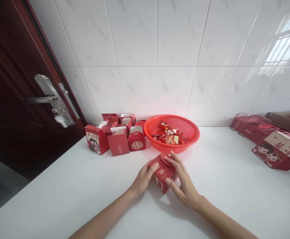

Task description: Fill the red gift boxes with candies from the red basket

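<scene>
A small red candy box [161, 171] with gold print sits on the white table, its top flaps folded over. My left hand [145, 176] grips the box's left side, thumb on the top edge. On the other side, my right hand [184, 184] holds the box, with fingers on the top flap and thumb at the near edge. The box's inside is hidden. Just behind it stands a red plastic basket [151, 141] holding several wrapped candies [169, 136].
Several red boxes [118, 145] stand grouped left of the basket. More red boxes [271, 154] lie at the right end of the white table [105, 192]. A tiled wall [174, 89] rises behind. At the left is a dark red door [13, 66] with a metal handle [39, 99].
</scene>
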Available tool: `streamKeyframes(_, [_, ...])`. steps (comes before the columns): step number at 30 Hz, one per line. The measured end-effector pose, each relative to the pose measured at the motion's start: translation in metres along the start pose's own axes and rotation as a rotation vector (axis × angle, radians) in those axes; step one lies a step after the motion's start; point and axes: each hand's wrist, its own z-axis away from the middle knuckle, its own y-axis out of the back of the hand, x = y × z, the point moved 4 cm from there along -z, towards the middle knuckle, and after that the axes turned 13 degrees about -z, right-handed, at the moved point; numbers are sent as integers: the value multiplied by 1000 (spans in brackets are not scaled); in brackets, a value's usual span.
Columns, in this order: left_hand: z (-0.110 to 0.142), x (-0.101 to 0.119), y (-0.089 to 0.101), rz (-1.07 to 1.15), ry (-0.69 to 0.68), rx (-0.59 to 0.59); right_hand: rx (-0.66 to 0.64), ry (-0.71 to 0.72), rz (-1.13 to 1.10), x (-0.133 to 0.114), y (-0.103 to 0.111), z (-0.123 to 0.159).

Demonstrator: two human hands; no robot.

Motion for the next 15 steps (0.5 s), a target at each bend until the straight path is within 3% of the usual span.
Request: streamKeyframes(15, [-4,-2,3,-68,-51,-53,-4,-1,52,-2,0,-5])
